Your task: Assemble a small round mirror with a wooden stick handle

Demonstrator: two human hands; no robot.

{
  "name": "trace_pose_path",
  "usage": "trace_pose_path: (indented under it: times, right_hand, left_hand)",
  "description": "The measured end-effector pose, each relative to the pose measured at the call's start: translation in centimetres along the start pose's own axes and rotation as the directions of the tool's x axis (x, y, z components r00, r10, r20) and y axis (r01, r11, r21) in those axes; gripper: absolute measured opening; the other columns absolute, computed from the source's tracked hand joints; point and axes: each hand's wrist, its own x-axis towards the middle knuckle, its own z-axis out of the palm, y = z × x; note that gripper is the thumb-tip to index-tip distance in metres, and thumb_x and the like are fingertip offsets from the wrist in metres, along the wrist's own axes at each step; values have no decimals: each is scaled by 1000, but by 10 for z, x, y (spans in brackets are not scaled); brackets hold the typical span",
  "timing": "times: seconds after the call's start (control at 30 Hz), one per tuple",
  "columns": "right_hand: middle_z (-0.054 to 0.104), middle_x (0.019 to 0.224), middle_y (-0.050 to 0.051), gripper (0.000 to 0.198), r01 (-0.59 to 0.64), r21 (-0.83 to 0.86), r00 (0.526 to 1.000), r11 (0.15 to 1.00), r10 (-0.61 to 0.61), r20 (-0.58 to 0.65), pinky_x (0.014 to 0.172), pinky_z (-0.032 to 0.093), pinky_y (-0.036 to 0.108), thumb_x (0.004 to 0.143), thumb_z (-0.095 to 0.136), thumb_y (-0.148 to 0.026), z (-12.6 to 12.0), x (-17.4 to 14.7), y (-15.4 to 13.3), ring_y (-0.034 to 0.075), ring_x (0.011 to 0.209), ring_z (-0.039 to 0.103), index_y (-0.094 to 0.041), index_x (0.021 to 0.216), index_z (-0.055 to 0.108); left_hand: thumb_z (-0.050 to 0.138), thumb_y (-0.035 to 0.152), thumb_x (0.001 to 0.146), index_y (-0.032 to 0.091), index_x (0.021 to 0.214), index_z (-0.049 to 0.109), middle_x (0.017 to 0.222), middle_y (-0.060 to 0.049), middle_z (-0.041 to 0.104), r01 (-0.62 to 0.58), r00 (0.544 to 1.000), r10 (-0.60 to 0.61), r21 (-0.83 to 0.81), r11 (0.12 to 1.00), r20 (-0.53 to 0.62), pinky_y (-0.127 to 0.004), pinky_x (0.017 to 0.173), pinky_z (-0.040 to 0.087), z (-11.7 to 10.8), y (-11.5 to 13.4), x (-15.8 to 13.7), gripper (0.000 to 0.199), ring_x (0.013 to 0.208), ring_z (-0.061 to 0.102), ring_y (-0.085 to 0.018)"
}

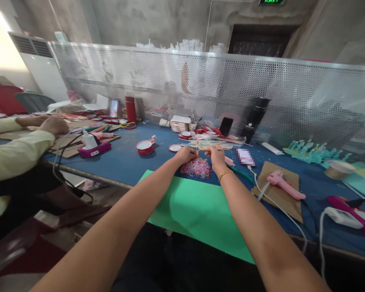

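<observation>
My left hand (186,155) is closed, its fingertips on a thin pale stick (197,145) that stands upright. To its right, my right hand (215,155), with a gold bracelet at the wrist, is pinched beside the stick; whatever lies between those fingers is too small to make out. Just below both hands sits a pile of multicoloured small rubber bands (197,168). A green sheet (197,205) spreads from the pile over the table's front edge, under my forearms. More pale sticks (209,144) lie behind my hands.
On the right, a pink glue gun (281,184) rests on cardboard (292,207), with a white cable (280,211) nearby. A black bottle (255,119) and phone (226,125) stand behind. Leftward are a red tape roll (144,151), a purple power strip (94,150) and a co-worker's hands (53,125).
</observation>
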Motion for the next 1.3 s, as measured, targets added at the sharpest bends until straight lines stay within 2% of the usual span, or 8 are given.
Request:
trace_pose_path:
  times: [0.3, 0.67, 0.97, 1.3]
  right_hand:
    - [57, 46, -4, 11, -3, 26, 1000, 1000, 2, 15, 47, 36, 23, 59, 57, -27, 1, -1, 0, 11, 47, 50, -20, 53, 51]
    - [57, 46, -3, 13, 8, -25, 998, 1000, -6, 57, 47, 36, 24, 61, 57, -24, 1, 1, 4, 12, 45, 49, -20, 50, 51]
    - [59, 47, -3, 10, 19, -21, 996, 1000, -17, 82, 47, 37, 24, 59, 56, -25, 2, 0, 6, 12, 46, 51, -20, 52, 52]
    - [59, 47, -3, 11, 33, -26, 996, 999, -31, 82, 46, 37, 23, 59, 56, -26, 3, 0, 6, 12, 46, 51, -20, 52, 52]
  left_hand:
    - [61, 37, 66, 13, 72, 72, 58, 2, 59, -16, 1000, 16, 21, 1000, -8, -23, 52, 28, 0, 2, -1, 28, 53, 41, -10]
    - [62, 41, 64, 12, 64, 69, 49, 3, 48, 0, 1000, 0, 44, 999, 1, -23, 51, 24, -2, 4, -1, 29, 50, 35, -9]
    - [62, 39, 65, 14, 63, 68, 50, 4, 48, -10, 1000, 10, 11, 1000, 13, -24, 50, 24, 0, -3, 1, 26, 50, 36, -9]
    - [63, 38, 63, 13, 63, 68, 49, 4, 48, 16, 1000, -16, -6, 1000, 7, -23, 50, 24, -3, 6, -3, 25, 49, 36, -9]
